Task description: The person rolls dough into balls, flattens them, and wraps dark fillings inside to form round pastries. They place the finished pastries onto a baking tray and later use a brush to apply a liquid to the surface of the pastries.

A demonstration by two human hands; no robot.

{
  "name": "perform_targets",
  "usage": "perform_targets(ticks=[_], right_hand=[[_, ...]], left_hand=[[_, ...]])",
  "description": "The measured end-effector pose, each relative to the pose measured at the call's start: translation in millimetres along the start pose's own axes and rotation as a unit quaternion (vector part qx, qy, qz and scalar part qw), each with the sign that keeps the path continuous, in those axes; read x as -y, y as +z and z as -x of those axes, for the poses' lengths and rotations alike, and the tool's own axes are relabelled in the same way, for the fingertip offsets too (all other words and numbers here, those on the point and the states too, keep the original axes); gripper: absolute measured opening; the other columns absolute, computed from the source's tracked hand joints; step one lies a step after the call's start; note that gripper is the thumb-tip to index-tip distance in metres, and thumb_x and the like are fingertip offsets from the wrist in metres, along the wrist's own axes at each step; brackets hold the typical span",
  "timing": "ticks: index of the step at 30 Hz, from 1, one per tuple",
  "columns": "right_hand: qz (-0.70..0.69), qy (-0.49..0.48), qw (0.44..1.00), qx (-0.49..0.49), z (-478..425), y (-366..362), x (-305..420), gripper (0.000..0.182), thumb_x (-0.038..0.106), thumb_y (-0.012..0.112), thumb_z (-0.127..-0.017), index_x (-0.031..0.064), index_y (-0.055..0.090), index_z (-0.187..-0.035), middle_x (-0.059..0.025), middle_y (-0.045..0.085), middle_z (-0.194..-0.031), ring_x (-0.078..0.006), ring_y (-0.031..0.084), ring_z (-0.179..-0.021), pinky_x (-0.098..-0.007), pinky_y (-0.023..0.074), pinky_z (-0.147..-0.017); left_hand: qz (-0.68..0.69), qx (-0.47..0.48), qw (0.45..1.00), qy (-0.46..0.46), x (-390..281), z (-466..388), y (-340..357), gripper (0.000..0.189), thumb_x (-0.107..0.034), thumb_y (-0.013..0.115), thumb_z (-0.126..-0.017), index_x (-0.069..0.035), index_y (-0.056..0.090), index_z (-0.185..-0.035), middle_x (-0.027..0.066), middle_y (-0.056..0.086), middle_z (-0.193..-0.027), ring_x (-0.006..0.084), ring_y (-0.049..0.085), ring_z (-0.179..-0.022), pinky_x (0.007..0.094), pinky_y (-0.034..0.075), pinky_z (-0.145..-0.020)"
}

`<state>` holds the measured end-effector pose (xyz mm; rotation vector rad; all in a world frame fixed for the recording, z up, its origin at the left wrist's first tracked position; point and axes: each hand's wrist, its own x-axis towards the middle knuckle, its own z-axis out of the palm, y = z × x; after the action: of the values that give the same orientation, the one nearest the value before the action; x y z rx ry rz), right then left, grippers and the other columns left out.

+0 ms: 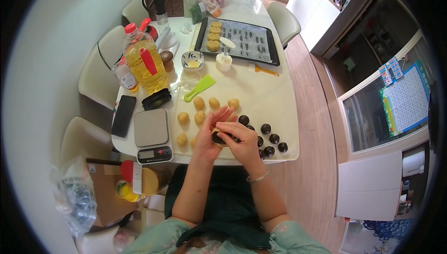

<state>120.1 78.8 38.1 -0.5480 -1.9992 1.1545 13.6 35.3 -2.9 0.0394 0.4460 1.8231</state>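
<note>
My left hand (206,141) cups a piece of pale dough wrapped partly around a dark filling ball (220,138). My right hand (241,138) lies over it, its fingers pressing on the dough and filling. Behind and left of my hands, several pale dough balls (199,103) rest on a cream mat (244,86). Several dark filling balls (265,129) lie to the right. Farther back, a black baking tray (276,49) lined with paper holds several patterned pastries (213,37) along its left side. A white pastry mould (224,61) stands before the tray.
A kitchen scale (151,128), a black phone-like object (124,116) and a large oil bottle (146,63) stand at the left. Near the middle are a green scraper (200,87), a small patterned bowl (192,61) and an orange-handled brush (264,70). Chairs (101,61) flank the table.
</note>
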Motion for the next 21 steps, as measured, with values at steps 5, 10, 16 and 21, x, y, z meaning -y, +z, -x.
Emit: perform_targets(ticks=[5, 10, 16, 21], right_hand=[[-0.043, 0.025, 0.998, -0.048, 4.5, -1.6, -23.1, 0.033, 0.001, 0.072, -0.078, 0.0026, 0.066, -0.111, -0.0107, 0.068, -0.107, -0.0176, 0.066, -0.092, -0.0258, 0.0519, -0.076], [0.087, -0.092, 0.987, -0.101, -7.9, 2.7, 11.6, 0.034, 0.019, 0.062, -0.091, -0.0017, 0.058, -0.117, -0.0139, 0.065, -0.110, -0.0249, 0.060, -0.107, -0.0330, 0.0453, -0.094], [0.116, -0.112, 0.982, -0.100, -4.0, -3.7, -10.0, 0.046, 0.040, 0.048, -0.098, -0.0025, 0.064, -0.102, -0.0228, 0.065, -0.110, -0.0371, 0.062, -0.100, -0.0469, 0.0398, -0.101], [-0.331, 0.169, 0.915, -0.156, 4.4, -3.7, -24.8, 0.045, 0.037, 0.034, -0.103, -0.0010, 0.057, -0.113, -0.0100, 0.061, -0.109, -0.0222, 0.053, -0.118, -0.0324, 0.0411, -0.100]], left_hand=[[0.111, 0.042, 0.992, -0.033, 1.6, 3.6, 9.2, 0.045, -0.030, 0.035, -0.102, -0.003, 0.044, -0.137, 0.0158, 0.046, -0.140, 0.0301, 0.042, -0.130, 0.0454, 0.035, -0.109], [0.067, 0.076, 0.994, -0.038, 7.5, 9.1, 15.4, 0.048, -0.031, 0.034, -0.103, -0.005, 0.034, -0.143, 0.0116, 0.038, -0.146, 0.0245, 0.038, -0.134, 0.0403, 0.034, -0.111], [-0.013, 0.078, 0.996, -0.052, 22.3, 13.9, 28.8, 0.049, -0.033, 0.033, -0.104, -0.003, 0.032, -0.142, 0.0129, 0.034, -0.148, 0.0216, 0.037, -0.134, 0.0343, 0.033, -0.110], [-0.057, 0.076, 0.995, -0.041, 38.7, 2.4, 16.3, 0.053, -0.039, 0.026, -0.104, -0.004, 0.029, -0.143, 0.0116, 0.037, -0.144, 0.0216, 0.037, -0.133, 0.0368, 0.032, -0.111]])
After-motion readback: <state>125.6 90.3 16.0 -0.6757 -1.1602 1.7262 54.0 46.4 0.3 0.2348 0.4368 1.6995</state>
